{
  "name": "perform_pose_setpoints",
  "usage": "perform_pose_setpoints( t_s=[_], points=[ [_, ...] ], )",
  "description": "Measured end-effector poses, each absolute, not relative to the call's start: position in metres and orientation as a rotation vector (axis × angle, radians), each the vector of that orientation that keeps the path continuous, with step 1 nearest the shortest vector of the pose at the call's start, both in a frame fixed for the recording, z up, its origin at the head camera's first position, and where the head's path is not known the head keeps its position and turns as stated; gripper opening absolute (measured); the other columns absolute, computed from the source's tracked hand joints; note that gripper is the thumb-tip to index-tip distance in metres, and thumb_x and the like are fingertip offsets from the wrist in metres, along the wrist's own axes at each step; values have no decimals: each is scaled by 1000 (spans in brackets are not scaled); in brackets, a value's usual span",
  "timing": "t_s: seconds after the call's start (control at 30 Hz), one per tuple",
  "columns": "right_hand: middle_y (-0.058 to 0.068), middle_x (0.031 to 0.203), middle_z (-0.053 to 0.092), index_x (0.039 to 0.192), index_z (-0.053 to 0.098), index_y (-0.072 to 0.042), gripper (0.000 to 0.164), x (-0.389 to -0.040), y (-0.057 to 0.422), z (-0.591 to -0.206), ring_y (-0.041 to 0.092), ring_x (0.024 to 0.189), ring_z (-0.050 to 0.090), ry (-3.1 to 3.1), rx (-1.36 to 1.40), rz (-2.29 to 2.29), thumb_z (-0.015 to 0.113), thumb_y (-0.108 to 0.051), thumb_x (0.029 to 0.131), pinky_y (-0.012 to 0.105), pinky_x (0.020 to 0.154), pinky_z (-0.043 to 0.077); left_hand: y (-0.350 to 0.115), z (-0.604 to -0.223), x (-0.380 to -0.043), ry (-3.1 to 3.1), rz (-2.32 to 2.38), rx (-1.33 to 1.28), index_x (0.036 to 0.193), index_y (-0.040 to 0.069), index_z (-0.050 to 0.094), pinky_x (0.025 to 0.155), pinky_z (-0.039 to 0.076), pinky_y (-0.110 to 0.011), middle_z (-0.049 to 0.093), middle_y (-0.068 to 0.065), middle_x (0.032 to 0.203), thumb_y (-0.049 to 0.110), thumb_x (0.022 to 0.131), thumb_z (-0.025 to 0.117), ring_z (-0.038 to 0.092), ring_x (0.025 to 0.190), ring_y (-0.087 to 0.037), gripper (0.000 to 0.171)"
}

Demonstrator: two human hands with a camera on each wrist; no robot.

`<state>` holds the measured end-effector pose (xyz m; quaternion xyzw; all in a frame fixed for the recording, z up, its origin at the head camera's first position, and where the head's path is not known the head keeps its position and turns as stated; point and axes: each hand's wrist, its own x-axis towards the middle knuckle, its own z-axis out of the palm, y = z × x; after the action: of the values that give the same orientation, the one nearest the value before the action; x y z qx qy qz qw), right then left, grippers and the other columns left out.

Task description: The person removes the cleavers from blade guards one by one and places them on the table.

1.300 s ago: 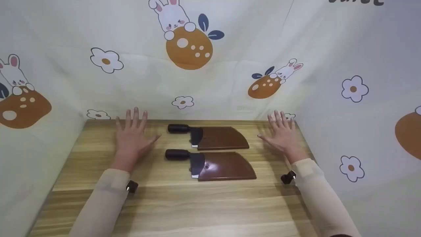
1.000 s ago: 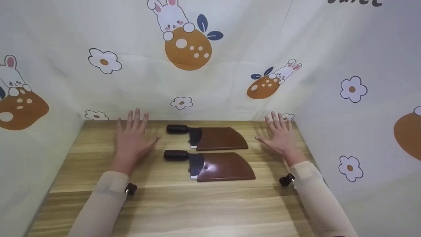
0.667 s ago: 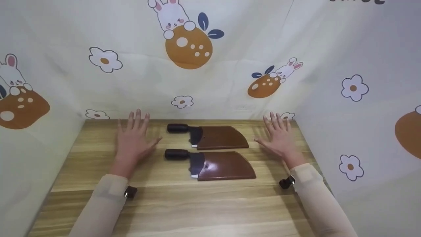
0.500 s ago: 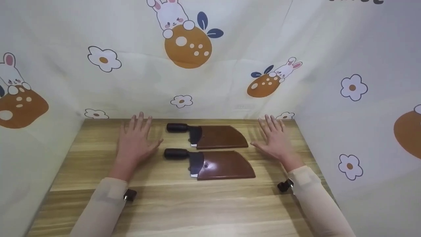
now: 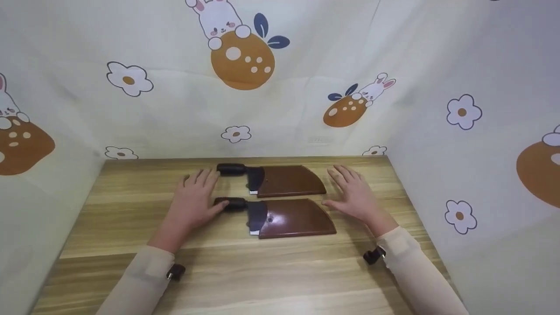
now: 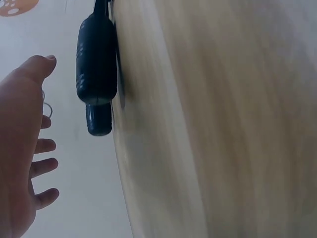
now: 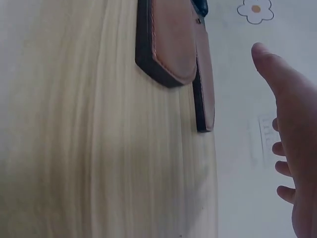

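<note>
Two cleavers in brown sheaths lie one behind the other on the wooden table, black handles toward the left. Beside the handles is my left hand, its thumb overlapping the near cleaver's handle in the head view; the left wrist view shows a gap between the thumb and that handle. My right hand hovers by the sheath tips, fingers spread and holding nothing. The far cleaver has a dull sheath. On the near cleaver the sheath shines and has a snap. A sliver of blade shows at each sheath's mouth.
The wooden table meets cloth walls on the left, back and right. The back cloth has printed rabbits, oranges and flowers. A small black device sits on the left wrist, another on the right.
Both hands have moved inward and toward the person, closer to the cleavers. The left thumb now overlaps the near handle. The view has shifted slightly; the cleavers stay put on the table.
</note>
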<state>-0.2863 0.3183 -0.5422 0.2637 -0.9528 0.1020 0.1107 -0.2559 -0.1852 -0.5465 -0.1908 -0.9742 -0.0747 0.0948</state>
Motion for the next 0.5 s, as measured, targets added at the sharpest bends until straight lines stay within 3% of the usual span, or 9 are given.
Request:
perform_pose_setpoints(
  t_s=[0.37,0.5],
  points=[
    [16,171,42,171,42,-19,107,-269,292,-543,41,155,40,-2835,890,467,87,-65,86,65,126,32,-168,-550,-248,-2907,-396,-675,166,14,49,123,30,-77,45,-19,170,65,98,72,42,155,-48,88],
    [18,169,45,169,46,-16,107,-266,285,-546,41,152,44,-2795,955,476,89,-65,84,64,124,36,-165,-554,-248,-2903,-401,-698,164,14,52,123,30,-76,47,-18,169,66,98,72,43,154,-48,86]
  ],
)
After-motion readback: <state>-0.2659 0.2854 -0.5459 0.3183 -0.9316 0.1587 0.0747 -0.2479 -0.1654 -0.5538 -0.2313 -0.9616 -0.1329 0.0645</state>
